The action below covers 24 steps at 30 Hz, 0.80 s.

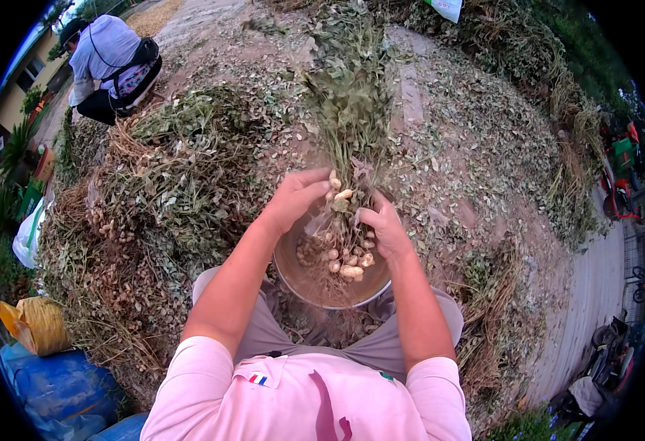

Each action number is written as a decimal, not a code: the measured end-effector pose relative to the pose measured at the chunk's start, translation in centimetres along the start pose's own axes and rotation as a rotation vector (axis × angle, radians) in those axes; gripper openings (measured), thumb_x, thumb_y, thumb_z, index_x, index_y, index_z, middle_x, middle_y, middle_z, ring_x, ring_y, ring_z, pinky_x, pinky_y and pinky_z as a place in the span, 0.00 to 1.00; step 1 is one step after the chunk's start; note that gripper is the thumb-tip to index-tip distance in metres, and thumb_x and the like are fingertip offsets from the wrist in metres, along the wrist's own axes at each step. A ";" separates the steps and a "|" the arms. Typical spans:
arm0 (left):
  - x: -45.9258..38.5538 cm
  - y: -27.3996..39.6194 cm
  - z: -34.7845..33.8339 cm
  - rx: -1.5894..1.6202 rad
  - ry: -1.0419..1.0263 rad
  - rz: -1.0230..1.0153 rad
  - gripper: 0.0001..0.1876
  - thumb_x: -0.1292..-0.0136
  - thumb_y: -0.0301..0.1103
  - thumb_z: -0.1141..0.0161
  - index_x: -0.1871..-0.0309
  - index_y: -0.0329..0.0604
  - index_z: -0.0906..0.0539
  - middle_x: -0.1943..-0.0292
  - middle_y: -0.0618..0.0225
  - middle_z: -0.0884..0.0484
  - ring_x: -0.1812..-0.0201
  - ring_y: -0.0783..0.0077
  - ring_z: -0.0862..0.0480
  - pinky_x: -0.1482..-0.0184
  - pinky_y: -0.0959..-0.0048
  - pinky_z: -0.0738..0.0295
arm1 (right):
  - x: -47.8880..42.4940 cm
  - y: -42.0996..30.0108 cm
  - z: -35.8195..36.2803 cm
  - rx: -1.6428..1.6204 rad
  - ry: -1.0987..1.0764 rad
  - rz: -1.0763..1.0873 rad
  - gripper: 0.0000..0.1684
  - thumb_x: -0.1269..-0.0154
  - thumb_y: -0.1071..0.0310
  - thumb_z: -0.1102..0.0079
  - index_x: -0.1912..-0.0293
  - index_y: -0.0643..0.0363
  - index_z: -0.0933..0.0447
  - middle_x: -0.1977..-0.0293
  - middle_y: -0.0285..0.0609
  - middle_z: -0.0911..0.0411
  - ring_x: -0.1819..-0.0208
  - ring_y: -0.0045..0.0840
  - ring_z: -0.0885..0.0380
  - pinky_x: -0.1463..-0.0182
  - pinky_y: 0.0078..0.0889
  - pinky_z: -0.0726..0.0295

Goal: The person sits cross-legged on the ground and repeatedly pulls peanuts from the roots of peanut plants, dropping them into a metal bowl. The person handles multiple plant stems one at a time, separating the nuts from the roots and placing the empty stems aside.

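Note:
A bundle of peanut plants (pixel 350 105) lies with its leafy tops away from me and its roots towards me, over a round metal basin (pixel 300 286) between my knees. My left hand (pixel 302 197) holds the left side of the bundle, fingers around stems and pods near the basin's far rim. On the right side, my right hand (pixel 383 223) grips the stems, its thumb pointing inward. Peanut pods (pixel 351 270) hang from the roots between and below my hands. More pods lie inside the basin at the left, partly hidden by the roots.
Heaped peanut plants (pixel 190 165) rise at my left, with another pile (pixel 488 314) at my right. A person (pixel 113 60) squats at the upper left. Blue plastic barrels (pixel 63 386) and a yellow sack (pixel 41 325) stand at the lower left. Dry leaves cover the ground (pixel 466 149).

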<state>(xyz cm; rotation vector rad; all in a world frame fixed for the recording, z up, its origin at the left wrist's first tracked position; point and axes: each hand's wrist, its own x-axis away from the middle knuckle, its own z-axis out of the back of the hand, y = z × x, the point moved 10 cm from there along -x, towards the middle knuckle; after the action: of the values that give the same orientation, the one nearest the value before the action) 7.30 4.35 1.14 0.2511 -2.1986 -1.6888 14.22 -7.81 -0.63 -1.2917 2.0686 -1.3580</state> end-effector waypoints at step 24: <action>2.5 4.7 -1.8 -0.730 0.219 -0.228 0.25 0.50 0.39 0.29 0.50 0.36 0.21 0.56 0.58 0.18 0.60 0.64 0.17 0.55 0.70 0.24 | -0.1 -1.3 -0.9 0.231 0.106 0.291 0.35 0.50 0.72 0.30 0.42 0.62 0.34 0.50 0.38 0.24 0.49 0.22 0.26 0.43 0.27 0.29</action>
<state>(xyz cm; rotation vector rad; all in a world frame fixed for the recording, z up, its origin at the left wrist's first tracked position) 6.09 3.11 6.47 0.4682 -1.3203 -2.3239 14.29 -7.43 0.94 -0.8055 2.0000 -1.5023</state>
